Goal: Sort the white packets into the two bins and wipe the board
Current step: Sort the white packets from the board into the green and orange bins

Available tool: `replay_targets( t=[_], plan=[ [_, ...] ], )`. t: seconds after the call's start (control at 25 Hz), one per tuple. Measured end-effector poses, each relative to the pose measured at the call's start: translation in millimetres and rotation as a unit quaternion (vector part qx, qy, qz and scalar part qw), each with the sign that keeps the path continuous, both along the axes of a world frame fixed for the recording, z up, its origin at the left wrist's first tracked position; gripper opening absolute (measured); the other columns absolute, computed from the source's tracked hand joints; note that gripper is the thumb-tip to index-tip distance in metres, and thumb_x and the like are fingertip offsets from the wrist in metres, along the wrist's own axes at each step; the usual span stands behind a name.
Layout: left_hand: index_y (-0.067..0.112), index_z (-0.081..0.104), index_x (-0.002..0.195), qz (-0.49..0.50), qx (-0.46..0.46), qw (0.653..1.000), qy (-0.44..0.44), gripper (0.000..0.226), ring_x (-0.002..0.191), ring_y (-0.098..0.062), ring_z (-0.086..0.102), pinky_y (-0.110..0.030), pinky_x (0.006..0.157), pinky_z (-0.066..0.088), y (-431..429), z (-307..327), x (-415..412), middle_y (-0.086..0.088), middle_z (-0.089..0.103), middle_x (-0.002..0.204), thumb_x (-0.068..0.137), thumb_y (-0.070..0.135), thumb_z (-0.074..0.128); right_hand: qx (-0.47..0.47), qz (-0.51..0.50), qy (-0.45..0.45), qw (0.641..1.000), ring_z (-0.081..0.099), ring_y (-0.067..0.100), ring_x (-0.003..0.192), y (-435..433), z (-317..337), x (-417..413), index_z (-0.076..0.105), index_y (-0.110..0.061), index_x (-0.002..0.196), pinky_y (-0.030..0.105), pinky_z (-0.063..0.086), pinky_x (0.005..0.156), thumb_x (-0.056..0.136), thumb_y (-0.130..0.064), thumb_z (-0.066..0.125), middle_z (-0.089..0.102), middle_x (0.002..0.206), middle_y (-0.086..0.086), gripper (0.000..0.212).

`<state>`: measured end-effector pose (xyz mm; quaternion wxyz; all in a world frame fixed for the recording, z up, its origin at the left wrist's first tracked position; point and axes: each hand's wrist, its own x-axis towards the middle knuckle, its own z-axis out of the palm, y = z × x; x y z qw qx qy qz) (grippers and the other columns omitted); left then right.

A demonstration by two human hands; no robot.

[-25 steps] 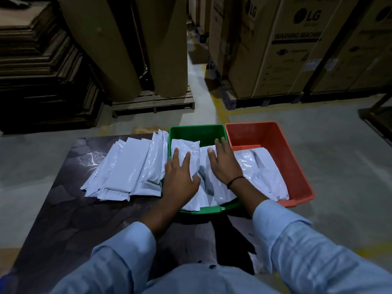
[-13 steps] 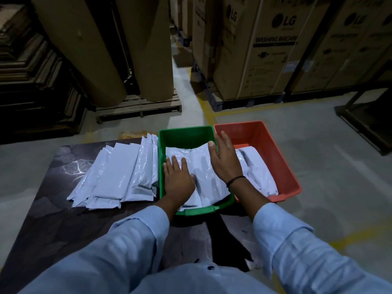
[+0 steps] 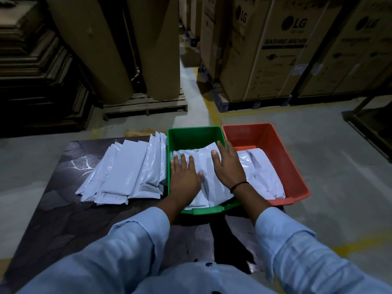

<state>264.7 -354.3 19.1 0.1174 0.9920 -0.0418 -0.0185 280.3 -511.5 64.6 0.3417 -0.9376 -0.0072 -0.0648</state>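
A green bin (image 3: 195, 136) and an orange bin (image 3: 282, 158) stand side by side at the far right of the dark board (image 3: 63, 209). White packets (image 3: 206, 166) fill the green bin; more packets (image 3: 265, 175) lie in the orange bin. My left hand (image 3: 184, 177) lies flat, fingers apart, on the packets at the green bin's left side. My right hand (image 3: 228, 166) presses flat on the packets near the divide between the bins. A loose stack of white packets (image 3: 127, 170) rests on the board left of the green bin.
Large brown paper rolls (image 3: 118, 45) stand on a wooden pallet (image 3: 146, 105) behind the board. Cardboard appliance boxes (image 3: 275, 49) stand at the back right. Stacked cardboard sheets (image 3: 38, 71) fill the left. Grey floor with yellow lines surrounds the board.
The packets in the green bin have sunk lower under both hands. My left hand moved slightly left and deeper into the bin; the right hand stayed near the divide.
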Motion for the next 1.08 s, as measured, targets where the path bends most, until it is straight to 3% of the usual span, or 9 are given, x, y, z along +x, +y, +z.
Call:
replay_targets(
  t=[0.44, 0.64, 0.76, 0.96, 1.08],
  plan=[
    [0.015, 0.026, 0.159, 0.037, -0.061, 0.994, -0.079, 0.061, 0.156, -0.038, 0.006, -0.047, 0.125, -0.002, 77, 25, -21, -0.015, 0.018, 0.167, 0.105, 0.042, 0.036, -0.015, 0.054, -0.013, 0.998, 0.021, 0.025, 0.149, 62, -4, 4, 0.041, -0.016, 0.149, 0.038, 0.023, 0.119, 0.104, -0.039, 0.040, 0.024, 0.163, 0.008, 0.051],
    [0.014, 0.030, 0.158, 0.091, -0.066, 0.991, -0.069, 0.068, 0.155, -0.040, 0.009, -0.050, 0.126, 0.002, 134, 22, -34, -0.015, 0.022, 0.166, 0.099, 0.047, 0.025, -0.024, 0.085, -0.013, 0.996, 0.022, 0.026, 0.149, 108, -4, 1, 0.042, -0.016, 0.149, 0.041, 0.027, 0.119, 0.104, -0.039, 0.040, 0.023, 0.163, 0.008, 0.050],
    [0.015, 0.029, 0.159, 0.121, -0.068, 0.988, -0.065, 0.061, 0.155, -0.041, 0.007, -0.050, 0.126, 0.001, 169, 13, -42, -0.014, 0.020, 0.167, 0.105, 0.044, 0.032, -0.036, 0.105, -0.021, 0.994, 0.022, 0.027, 0.148, 139, -2, -2, 0.042, -0.015, 0.148, 0.039, 0.026, 0.118, 0.104, -0.037, 0.042, 0.024, 0.162, 0.010, 0.050],
    [0.012, 0.035, 0.156, 0.166, -0.077, 0.981, -0.065, 0.060, 0.153, -0.044, 0.013, -0.052, 0.125, 0.005, 215, 2, -44, -0.017, 0.026, 0.164, 0.104, 0.043, 0.038, -0.113, 0.178, -0.058, 0.976, 0.021, 0.032, 0.149, 193, -4, 3, 0.037, -0.014, 0.151, 0.044, 0.029, 0.117, 0.102, -0.035, 0.045, 0.023, 0.162, 0.015, 0.054],
    [0.014, 0.032, 0.157, 0.168, -0.071, 0.983, -0.034, 0.060, 0.153, -0.043, 0.011, -0.052, 0.126, 0.004, 241, -4, -36, -0.016, 0.023, 0.166, 0.105, 0.041, 0.042, -0.154, 0.184, -0.021, 0.971, 0.015, 0.035, 0.150, 220, -9, 14, 0.032, -0.014, 0.153, 0.045, 0.025, 0.119, 0.101, -0.036, 0.046, 0.018, 0.163, 0.018, 0.058]
  ],
)
